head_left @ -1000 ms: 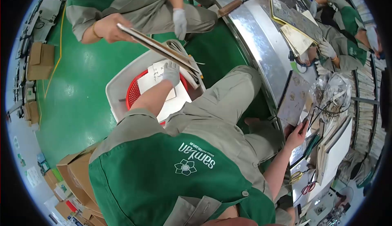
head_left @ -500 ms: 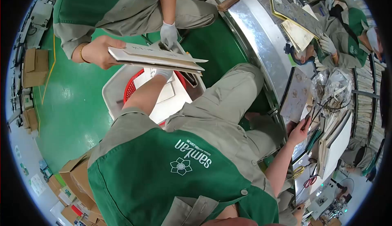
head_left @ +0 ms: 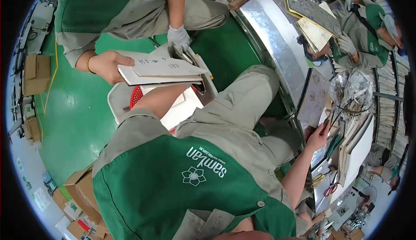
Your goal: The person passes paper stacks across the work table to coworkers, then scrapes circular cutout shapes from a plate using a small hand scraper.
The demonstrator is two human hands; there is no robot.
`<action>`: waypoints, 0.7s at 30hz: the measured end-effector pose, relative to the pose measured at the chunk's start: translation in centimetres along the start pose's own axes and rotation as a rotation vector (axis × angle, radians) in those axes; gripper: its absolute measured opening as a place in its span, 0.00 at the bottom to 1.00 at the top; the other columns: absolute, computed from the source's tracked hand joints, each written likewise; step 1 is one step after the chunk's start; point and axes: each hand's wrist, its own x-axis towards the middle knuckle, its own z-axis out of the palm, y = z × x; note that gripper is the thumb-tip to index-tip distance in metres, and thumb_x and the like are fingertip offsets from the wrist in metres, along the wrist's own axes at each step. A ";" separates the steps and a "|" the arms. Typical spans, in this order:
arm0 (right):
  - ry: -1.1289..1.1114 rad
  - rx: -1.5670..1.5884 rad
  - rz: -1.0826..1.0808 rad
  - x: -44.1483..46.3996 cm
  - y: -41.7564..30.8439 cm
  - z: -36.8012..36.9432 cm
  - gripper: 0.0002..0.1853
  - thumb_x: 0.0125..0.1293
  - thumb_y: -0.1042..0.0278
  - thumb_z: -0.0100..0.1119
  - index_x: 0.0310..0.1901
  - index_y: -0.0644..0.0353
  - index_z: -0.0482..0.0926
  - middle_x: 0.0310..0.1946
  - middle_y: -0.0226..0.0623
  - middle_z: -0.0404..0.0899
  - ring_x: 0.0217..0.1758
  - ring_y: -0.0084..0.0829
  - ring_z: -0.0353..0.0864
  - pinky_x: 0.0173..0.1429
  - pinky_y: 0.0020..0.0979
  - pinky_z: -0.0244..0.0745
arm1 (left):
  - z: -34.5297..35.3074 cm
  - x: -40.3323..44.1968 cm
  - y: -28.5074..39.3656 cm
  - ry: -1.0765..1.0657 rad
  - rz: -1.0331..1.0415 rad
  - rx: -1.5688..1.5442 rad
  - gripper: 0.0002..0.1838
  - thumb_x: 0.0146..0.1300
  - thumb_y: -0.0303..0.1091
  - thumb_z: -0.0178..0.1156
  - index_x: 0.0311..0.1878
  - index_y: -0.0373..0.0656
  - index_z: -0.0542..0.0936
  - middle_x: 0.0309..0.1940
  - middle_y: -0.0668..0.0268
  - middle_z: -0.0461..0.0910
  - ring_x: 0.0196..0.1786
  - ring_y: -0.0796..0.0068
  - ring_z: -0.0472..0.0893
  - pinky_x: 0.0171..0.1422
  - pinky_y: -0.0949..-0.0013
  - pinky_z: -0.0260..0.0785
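My left forearm (head_left: 161, 100) reaches over a pale bin (head_left: 117, 99) with a red basket (head_left: 137, 96) inside. The left hand is hidden under white boards (head_left: 162, 69), which a co-worker's bare hand (head_left: 106, 66) holds by one end. White sheets (head_left: 184, 110) lie in the basket below. At the metal table's edge, my bare right hand (head_left: 318, 137) is closed on a thin dark tool (head_left: 326, 122). A patterned plate (head_left: 313, 97) is just beyond it.
A co-worker's gloved hand (head_left: 178, 37) touches things at the bin's far side. The metal table (head_left: 271, 25) holds a wooden-handled knife (head_left: 242, 0), a plastic bag (head_left: 357, 90), red-handled scissors (head_left: 330, 190) and stacked boards (head_left: 357, 151). Cardboard boxes (head_left: 82, 190) stand lower left.
The co-worker's boards have tilted, showing their written face, and moved down over my left hand, hiding it. The co-worker's gloved hand has shifted toward the bin. My right hand has barely moved.
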 end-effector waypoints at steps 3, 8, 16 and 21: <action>0.010 -0.069 -0.025 0.0 -0.1 0.2 0.23 0.75 0.63 0.58 0.68 0.57 0.74 0.59 0.39 0.83 0.57 0.23 0.81 0.61 0.25 0.72 | 0.1 -0.2 0.5 0.009 0.012 0.002 0.27 0.79 0.48 0.41 0.71 0.41 0.68 0.73 0.52 0.65 0.75 0.53 0.63 0.79 0.58 0.54; -0.011 0.002 0.037 0.0 0.0 0.0 0.22 0.74 0.67 0.58 0.67 0.60 0.74 0.62 0.38 0.80 0.61 0.25 0.79 0.65 0.26 0.71 | 0.2 1.1 0.5 0.001 0.052 0.003 0.26 0.78 0.48 0.41 0.70 0.41 0.68 0.72 0.52 0.65 0.74 0.53 0.63 0.79 0.58 0.54; 0.008 0.020 0.018 0.0 0.0 0.2 0.23 0.74 0.65 0.58 0.68 0.59 0.74 0.61 0.39 0.81 0.60 0.25 0.80 0.63 0.25 0.71 | -0.7 2.5 -3.4 -0.007 0.077 0.003 0.26 0.78 0.48 0.41 0.70 0.40 0.69 0.72 0.51 0.66 0.74 0.52 0.64 0.78 0.58 0.55; -0.006 -0.048 0.035 -0.1 -0.1 0.0 0.23 0.75 0.63 0.58 0.69 0.58 0.73 0.60 0.39 0.82 0.59 0.25 0.80 0.63 0.25 0.72 | -1.4 4.8 -4.9 -0.024 0.088 0.012 0.26 0.78 0.48 0.41 0.69 0.40 0.69 0.71 0.51 0.66 0.74 0.52 0.64 0.78 0.58 0.55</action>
